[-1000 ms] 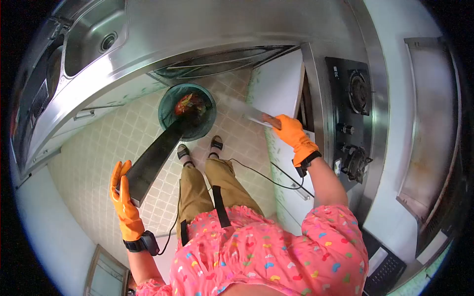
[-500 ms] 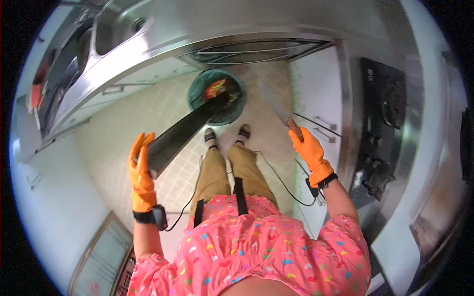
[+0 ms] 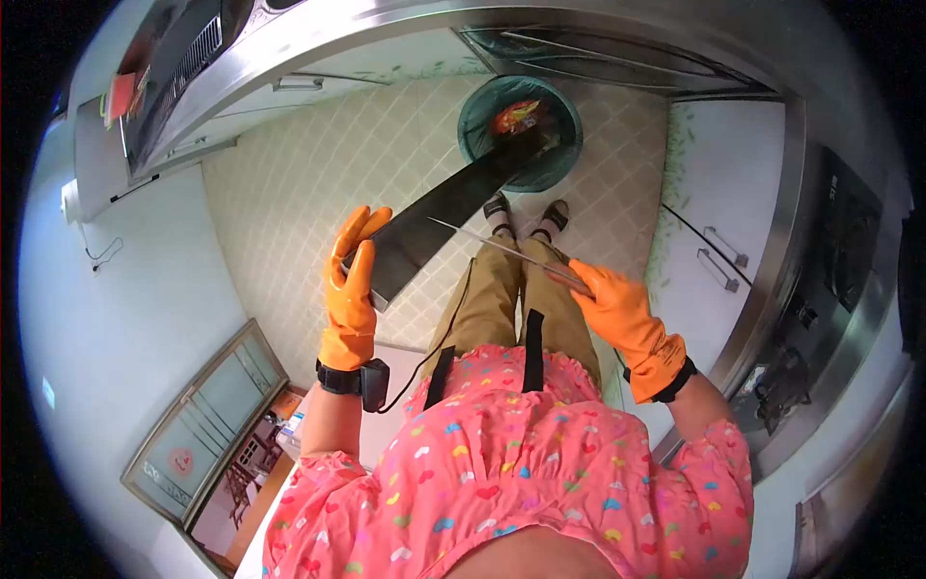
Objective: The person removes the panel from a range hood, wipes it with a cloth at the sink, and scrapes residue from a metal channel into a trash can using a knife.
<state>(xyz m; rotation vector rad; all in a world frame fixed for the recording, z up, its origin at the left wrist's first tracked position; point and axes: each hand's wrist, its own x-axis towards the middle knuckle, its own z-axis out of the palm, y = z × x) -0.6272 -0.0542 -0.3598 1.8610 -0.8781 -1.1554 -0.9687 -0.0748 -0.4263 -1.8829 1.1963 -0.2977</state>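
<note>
My left hand [image 3: 353, 289], in an orange rubber glove, grips the near end of a long dark tray-like piece [image 3: 424, 232] with raised edges. Its far end slants down over a green-lined trash bin [image 3: 473, 145] on the floor. Inside the bin lies a red and yellow wrapper [image 3: 516, 118] among other scraps. A knife [image 3: 502, 247] with a brown handle is in my right hand [image 3: 617, 314], also gloved in orange, fingers wrapped round the handle. The blade points left, its tip over the dark piece; whether they touch I cannot tell.
A steel counter edge [image 3: 289, 43] curves along the top left. White cabinets [image 3: 723, 183] and a black gas stove [image 3: 830, 232] stand to the right. My feet [image 3: 526, 217] are just below the bin on the tiled floor [image 3: 318, 193]. Thin black cords hang from my wristbands.
The knife has swung from pointing away over the floor to pointing left across the dark piece. My view has turned, and bin and hands now appear further right.
</note>
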